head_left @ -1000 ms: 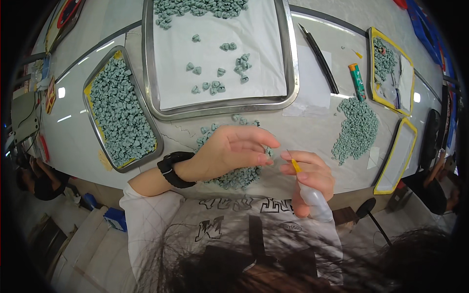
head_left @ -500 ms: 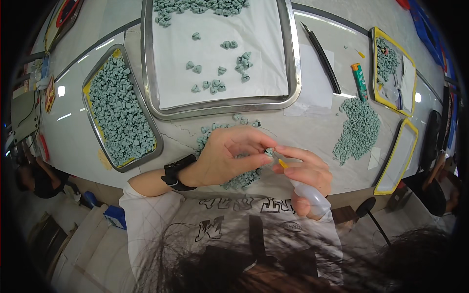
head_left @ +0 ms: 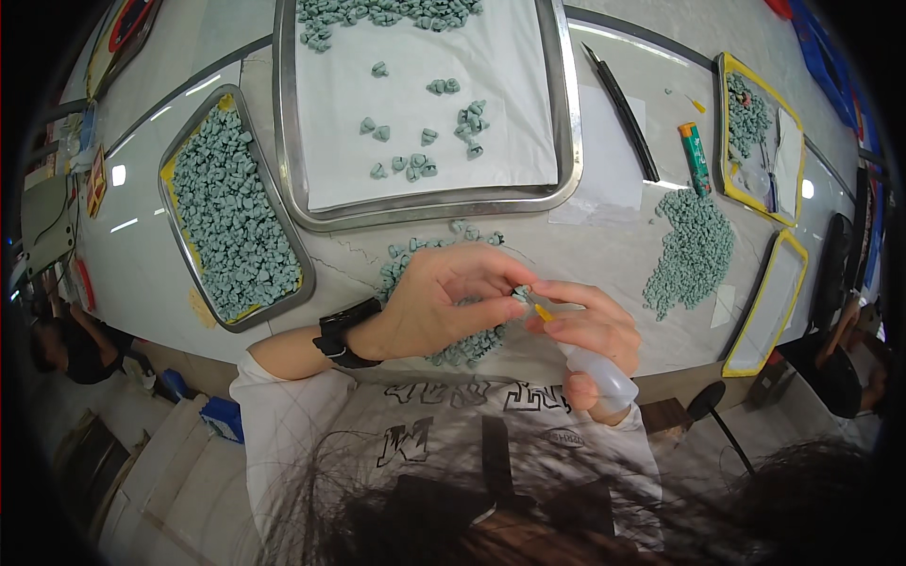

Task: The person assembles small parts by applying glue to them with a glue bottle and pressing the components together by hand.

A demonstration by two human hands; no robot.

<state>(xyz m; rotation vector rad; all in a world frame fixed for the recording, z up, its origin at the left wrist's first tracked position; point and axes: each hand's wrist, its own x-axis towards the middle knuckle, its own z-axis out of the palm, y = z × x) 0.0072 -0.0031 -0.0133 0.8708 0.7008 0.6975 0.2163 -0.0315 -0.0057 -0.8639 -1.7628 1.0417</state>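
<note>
- While the left hand (head_left: 427, 300) pinches a small grey-green piece (head_left: 521, 293) at frame centre, fingers narrow, the right hand (head_left: 604, 332) grips a translucent squeeze bottle (head_left: 610, 379); its yellow tip (head_left: 542, 312) sits by the piece, contact unclear.
- Piece: probably light, stiff; best pinched by its sides.
- Bottle: likely soft; best held around its body.
</note>
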